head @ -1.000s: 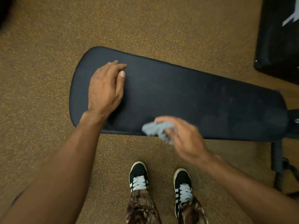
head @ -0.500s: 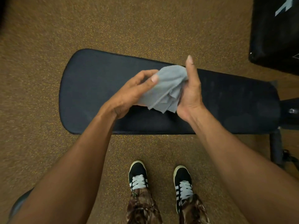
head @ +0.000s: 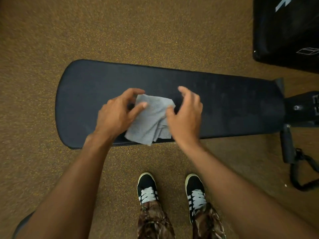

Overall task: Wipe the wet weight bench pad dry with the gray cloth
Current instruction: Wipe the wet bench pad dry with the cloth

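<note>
One change: gray cloth (head: 150,118) now down on bench pad (head: 224,104), L hand (head: 117,114) pinching it, R hand (head: 187,116) spread loose, so wiping likely next.

We're looking down at a brown rubber floor (head: 155,31) flecked with yellow. Down at the bottom are our 2 feet: left shoe (head: 147,188) and right shoe (head: 196,194), both black with white laces and pale soles, under camo trousers (head: 153,219). Top right there's a big black block (head: 284,28) with a white cube outline (head: 308,51) printed on it. At the right edge we've got a black metal frame (head: 303,118) with a shiny bolt (head: 298,107), a black post (head: 287,145) below it, and a black strap (head: 293,176) looped on the floor.
</note>
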Tool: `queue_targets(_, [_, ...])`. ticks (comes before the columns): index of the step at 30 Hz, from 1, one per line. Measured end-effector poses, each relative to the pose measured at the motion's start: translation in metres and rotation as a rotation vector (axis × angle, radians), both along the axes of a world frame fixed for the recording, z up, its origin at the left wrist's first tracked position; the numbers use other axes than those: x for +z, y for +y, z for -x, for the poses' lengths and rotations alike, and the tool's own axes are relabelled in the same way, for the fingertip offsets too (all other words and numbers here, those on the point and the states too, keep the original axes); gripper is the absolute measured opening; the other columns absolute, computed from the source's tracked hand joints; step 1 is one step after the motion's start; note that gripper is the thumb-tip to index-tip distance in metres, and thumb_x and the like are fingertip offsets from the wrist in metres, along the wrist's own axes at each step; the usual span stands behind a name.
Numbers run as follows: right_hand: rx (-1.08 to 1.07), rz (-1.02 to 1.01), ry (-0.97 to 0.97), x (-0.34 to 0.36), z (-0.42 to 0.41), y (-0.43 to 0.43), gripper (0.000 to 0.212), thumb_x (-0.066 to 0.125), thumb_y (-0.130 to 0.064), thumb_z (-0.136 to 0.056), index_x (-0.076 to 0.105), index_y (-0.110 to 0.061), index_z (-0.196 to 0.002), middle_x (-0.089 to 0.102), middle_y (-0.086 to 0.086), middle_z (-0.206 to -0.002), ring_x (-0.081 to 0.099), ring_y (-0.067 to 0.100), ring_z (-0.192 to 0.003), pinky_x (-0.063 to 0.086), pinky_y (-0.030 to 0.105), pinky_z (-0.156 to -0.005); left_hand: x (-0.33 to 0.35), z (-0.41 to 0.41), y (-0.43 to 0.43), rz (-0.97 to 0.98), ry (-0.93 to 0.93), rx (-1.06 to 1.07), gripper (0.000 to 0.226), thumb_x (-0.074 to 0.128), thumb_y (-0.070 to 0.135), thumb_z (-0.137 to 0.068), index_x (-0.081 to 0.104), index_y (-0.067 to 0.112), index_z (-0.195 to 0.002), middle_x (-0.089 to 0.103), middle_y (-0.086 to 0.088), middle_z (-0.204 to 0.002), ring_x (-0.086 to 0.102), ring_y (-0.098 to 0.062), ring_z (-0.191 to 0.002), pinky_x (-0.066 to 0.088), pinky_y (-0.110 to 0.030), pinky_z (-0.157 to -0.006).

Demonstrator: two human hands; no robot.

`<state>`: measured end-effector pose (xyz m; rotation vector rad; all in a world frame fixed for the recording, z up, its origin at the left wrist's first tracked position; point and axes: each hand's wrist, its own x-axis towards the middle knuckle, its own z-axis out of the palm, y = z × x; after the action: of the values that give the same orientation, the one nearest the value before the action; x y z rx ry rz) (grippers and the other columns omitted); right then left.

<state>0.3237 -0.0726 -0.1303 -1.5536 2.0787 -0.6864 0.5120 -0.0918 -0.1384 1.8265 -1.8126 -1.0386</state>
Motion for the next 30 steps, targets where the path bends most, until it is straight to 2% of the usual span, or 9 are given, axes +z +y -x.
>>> queue_targets(2, [0.221, 0.032, 0.282, -0.011, -0.032, 0.008, 0.061, 0.058, -0.046, -0.085, 0.046, -0.032, -0.143, 0.044, 0.004, -0.147, 0.039, 0.031, -0.134, 0.039, 0.051, -0.105, -0.002, -0.004, -0.008, 0.173, -0.207, 0.111, 0.032, 0.042, 0.058, -0.101, 0.059, 0.039, -0.121, 0.070, 0.010, -0.111, 0.068, -0.021, -0.101, 0.054, -0.043, -0.080])
queue_targets(4, [0.448, -0.161, 0.419, -0.031, -0.065, 0.013, 0.079, 0.040, -0.075, -0.084, 0.028, -0.040, -0.153, 0.016, 0.006, -0.165, 0.011, 0.044, -0.149, 0.016, 0.069, -0.112, -0.002, -0.008, -0.020, 0.247, -0.144, 0.287, 0.038, 0.036, 0.057, -0.102, 0.062, 0.031, -0.113, 0.071, 0.003, -0.106, 0.067, -0.027, -0.099, 0.051, -0.045, -0.080])
queue_targets(7, [0.508, -0.242, 0.485, -0.056, -0.084, 0.017, 0.082, 0.026, -0.074, -0.093, 0.007, -0.030, -0.160, -0.009, 0.010, -0.167, -0.015, 0.044, -0.150, -0.006, 0.071, -0.112, -0.005, -0.012, -0.033, 0.320, -0.109, 0.215, 0.039, 0.039, 0.055, -0.103, 0.063, 0.025, -0.109, 0.069, 0.003, -0.103, 0.065, -0.022, -0.088, 0.051, -0.044, -0.078])
queue_targets(13, [0.514, -0.064, 0.449, -0.067, -0.054, 0.019, 0.073, 0.037, -0.043, -0.101, 0.009, -0.008, -0.158, 0.016, 0.009, -0.166, 0.006, 0.030, -0.154, 0.005, 0.054, -0.123, -0.012, -0.003, -0.036, 0.333, -0.135, 0.053, 0.034, 0.046, 0.053, -0.102, 0.064, 0.025, -0.109, 0.068, 0.004, -0.103, 0.063, -0.021, -0.086, 0.051, -0.043, -0.077])
queue_targets(17, [0.507, -0.003, 0.339, -0.062, -0.045, 0.010, 0.059, 0.049, -0.013, -0.095, 0.037, -0.010, -0.152, 0.033, 0.010, -0.161, 0.021, 0.033, -0.151, 0.017, 0.056, -0.121, -0.020, 0.005, -0.034, 0.314, -0.144, 0.121, 0.037, 0.044, 0.054, -0.102, 0.064, 0.024, -0.108, 0.070, -0.001, -0.105, 0.065, -0.028, -0.090, 0.050, -0.044, -0.079])
queue_targets(19, [0.458, 0.029, 0.358, -0.062, -0.017, 0.005, 0.059, 0.060, -0.011, -0.088, 0.047, -0.009, -0.146, 0.043, 0.010, -0.155, 0.032, 0.034, -0.147, 0.019, 0.057, -0.119, -0.021, 0.006, -0.033, 0.310, -0.162, 0.124, 0.038, 0.043, 0.055, -0.102, 0.064, 0.024, -0.107, 0.069, -0.002, -0.105, 0.064, -0.029, -0.092, 0.049, -0.044, -0.079])
queue_targets(22, [0.307, -0.027, 0.467, -0.062, 0.062, -0.001, 0.068, 0.069, -0.013, -0.084, 0.044, -0.005, -0.147, 0.044, 0.015, -0.153, 0.033, 0.039, -0.145, 0.020, 0.059, -0.118, -0.020, 0.007, -0.034, 0.308, -0.150, 0.123, 0.039, 0.041, 0.055, -0.103, 0.063, 0.024, -0.107, 0.069, -0.003, -0.103, 0.064, -0.029, -0.092, 0.049, -0.044, -0.079])
queue_targets(26, [-0.103, -0.013, 0.300, -0.030, 0.184, -0.013, 0.048, 0.040, -0.022, -0.104, 0.039, -0.013, -0.151, 0.038, 0.009, -0.157, 0.027, 0.031, -0.149, 0.021, 0.048, -0.120, -0.022, 0.019, -0.038, 0.303, -0.098, 0.144, 0.040, 0.038, 0.058, -0.103, 0.062, 0.026, -0.106, 0.070, -0.002, -0.096, 0.067, -0.026, -0.091, 0.051, -0.044, -0.080])
queue_targets(30, [-0.139, 0.008, 0.278, -0.009, 0.258, -0.030, 0.048, 0.028, -0.030, -0.106, 0.037, -0.017, -0.151, 0.037, 0.007, -0.158, 0.029, 0.025, -0.148, 0.024, 0.051, -0.120, -0.019, 0.040, -0.040, 0.319, -0.088, 0.100, 0.038, 0.039, 0.056, -0.104, 0.062, 0.025, -0.104, 0.068, 0.001, -0.093, 0.066, -0.024, -0.089, 0.047, -0.041, -0.076])
